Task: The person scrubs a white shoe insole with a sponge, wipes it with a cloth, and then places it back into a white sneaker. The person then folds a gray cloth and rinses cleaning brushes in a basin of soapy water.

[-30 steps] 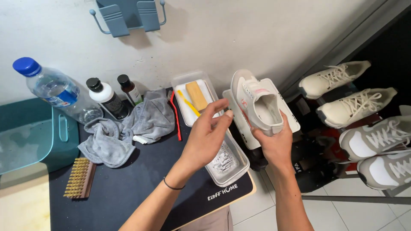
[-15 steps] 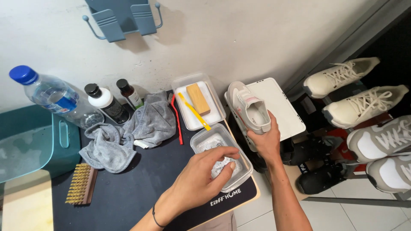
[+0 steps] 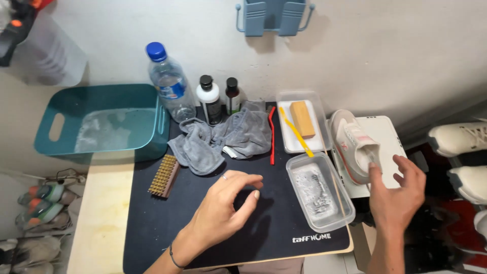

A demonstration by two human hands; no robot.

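White sneaker: resting on a white box, toe against right hand, which is spread wide to steady it. Left hand: loosely curled, empty, hovering above the black mat, clear tray just beside.

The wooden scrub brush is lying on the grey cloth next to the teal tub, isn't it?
Not quite. In the head view the wooden scrub brush lies on the black mat, just left of the grey cloth, not on it. It is indeed next to the teal tub.

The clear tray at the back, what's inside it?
Inside the clear tray lie a tan block and a yellow brush handle that sticks out over the front rim. Its head cannot be made out.
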